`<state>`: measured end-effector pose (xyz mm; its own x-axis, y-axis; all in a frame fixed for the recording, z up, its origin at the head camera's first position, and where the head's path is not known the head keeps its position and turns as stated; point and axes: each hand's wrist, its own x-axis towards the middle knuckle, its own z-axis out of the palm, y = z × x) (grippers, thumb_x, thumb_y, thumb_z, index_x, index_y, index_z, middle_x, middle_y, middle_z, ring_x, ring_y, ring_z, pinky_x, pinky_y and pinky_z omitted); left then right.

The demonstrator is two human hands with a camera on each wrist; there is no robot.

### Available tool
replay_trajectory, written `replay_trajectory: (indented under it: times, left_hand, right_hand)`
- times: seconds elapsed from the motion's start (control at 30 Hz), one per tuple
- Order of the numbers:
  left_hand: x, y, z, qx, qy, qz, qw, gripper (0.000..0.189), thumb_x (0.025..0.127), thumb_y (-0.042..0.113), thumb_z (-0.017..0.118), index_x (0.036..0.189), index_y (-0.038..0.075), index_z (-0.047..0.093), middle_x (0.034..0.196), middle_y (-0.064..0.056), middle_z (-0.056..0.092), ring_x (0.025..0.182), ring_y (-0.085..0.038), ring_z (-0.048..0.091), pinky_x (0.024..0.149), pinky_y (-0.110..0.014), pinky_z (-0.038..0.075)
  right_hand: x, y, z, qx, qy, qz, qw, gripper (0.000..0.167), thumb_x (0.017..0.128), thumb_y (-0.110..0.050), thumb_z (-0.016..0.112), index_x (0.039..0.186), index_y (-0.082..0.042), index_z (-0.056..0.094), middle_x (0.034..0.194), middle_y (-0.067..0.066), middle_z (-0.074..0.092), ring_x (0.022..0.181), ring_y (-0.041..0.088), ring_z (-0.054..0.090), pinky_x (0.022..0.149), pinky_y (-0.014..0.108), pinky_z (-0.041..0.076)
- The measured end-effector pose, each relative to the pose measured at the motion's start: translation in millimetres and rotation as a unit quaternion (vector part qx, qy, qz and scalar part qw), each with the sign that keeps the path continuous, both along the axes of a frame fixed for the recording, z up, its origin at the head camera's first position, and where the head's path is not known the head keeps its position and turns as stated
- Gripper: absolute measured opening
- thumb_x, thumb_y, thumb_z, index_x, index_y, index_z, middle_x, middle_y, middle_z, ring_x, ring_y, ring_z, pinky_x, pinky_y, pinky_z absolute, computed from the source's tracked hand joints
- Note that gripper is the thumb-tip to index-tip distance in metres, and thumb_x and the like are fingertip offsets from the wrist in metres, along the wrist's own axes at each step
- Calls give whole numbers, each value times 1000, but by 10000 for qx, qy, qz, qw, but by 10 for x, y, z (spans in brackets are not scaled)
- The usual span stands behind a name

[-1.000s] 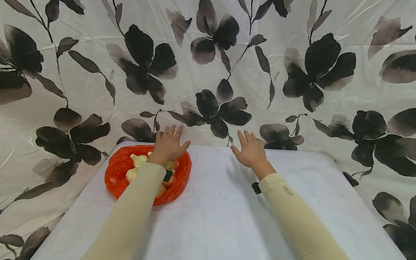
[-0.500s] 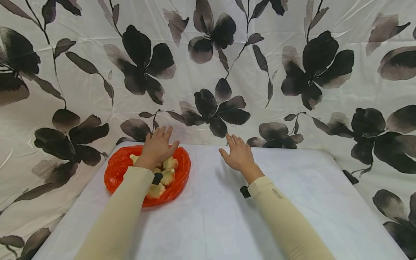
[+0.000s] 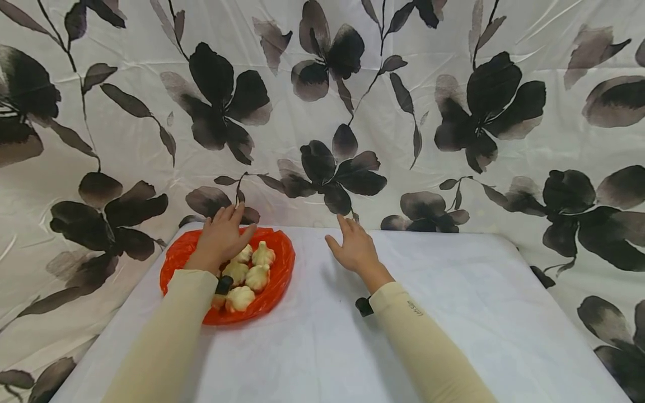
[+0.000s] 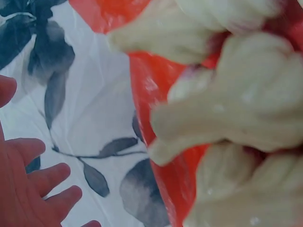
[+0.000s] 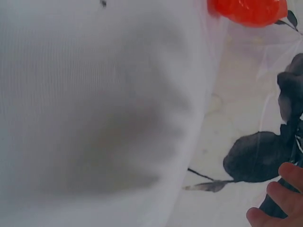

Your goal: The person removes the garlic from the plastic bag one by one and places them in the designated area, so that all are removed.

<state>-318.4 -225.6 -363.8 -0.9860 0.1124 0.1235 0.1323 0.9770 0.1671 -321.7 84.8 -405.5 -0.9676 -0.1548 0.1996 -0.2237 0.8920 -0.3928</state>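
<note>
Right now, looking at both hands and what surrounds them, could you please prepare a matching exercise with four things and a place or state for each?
Column 1
1. Left hand
2. Garlic bulbs
3. Floral cloth
4. Right hand

Column 2
A. Backdrop beyond the table
B. Fingers out, to the right of the red plastic in the head view
C. Pale, lying in the red plastic
D. Fingers out, overlapping the red plastic in the head view

Right pairs: 1-D, 2-C, 3-A, 4-B

Bright red, that plastic bag [image 3: 281,277] I was watching! I saw creamy garlic [image 3: 257,278] tinged purple, plain pale-yellow sleeves [image 3: 161,336], a white tablecloth [image 3: 317,352], black-and-grey flowers [image 3: 317,161] across a whitish curtain [image 3: 307,120].
</note>
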Motion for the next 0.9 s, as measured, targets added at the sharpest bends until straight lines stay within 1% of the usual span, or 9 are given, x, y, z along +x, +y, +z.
replay_trajectory:
  times: [0.2, 0.37, 0.53, 0.67, 0.77, 0.9]
  left_hand:
    - [62, -194, -41, 49, -36, 246, 9997, 80, 99, 57, 29, 155, 3, 12, 156, -31, 18, 143, -52, 14, 114, -70, 10]
    - [90, -344, -105, 98, -72, 415, 9991, 79, 99, 55, 30, 154, 1, 12, 155, -33, 19, 141, -54, 16, 112, -73, 11]
    - [135, -494, -144, 123, -230, 549, 9982, 79, 99, 53, 29, 153, -2, 12, 152, -36, 19, 140, -55, 16, 109, -75, 12]
    - [154, -588, -143, 68, -332, 643, 9974, 78, 99, 52, 29, 152, -3, 13, 151, -37, 19, 138, -56, 17, 109, -74, 15]
    - [159, -648, -138, 65, -376, 733, 9966, 75, 99, 47, 32, 151, -5, 16, 151, -37, 20, 136, -58, 19, 107, -75, 18]
    - [170, -735, -157, 121, -587, 955, 9936, 72, 98, 39, 39, 150, -7, 18, 148, -40, 20, 133, -59, 21, 105, -76, 21]
  right_hand:
    - [36, -137, -29, -444, -15, 70, 9990, 69, 96, -50, 46, 154, -16, 27, 152, 14, 38, 140, 33, 38, 114, 50, 35]
    - [57, -245, -86, -784, -136, 202, 9966, 69, 96, -49, 47, 153, -16, 29, 151, 14, 39, 139, 33, 40, 114, 48, 36]
    - [73, -360, -152, -1001, -333, 441, 9934, 68, 96, -50, 46, 153, -17, 29, 152, 14, 39, 138, 33, 41, 114, 49, 35]
    - [90, -449, -170, -1205, -472, 500, 9903, 69, 95, -50, 46, 153, -18, 28, 152, 13, 38, 138, 33, 42, 114, 50, 35]
    - [106, -518, -183, -1293, -585, 536, 9884, 69, 95, -51, 46, 153, -18, 28, 152, 12, 38, 138, 32, 41, 114, 50, 35]
    - [142, -618, -210, -1316, -757, 603, 9866, 69, 96, -50, 46, 153, -16, 29, 153, 13, 39, 140, 31, 39, 115, 50, 34]
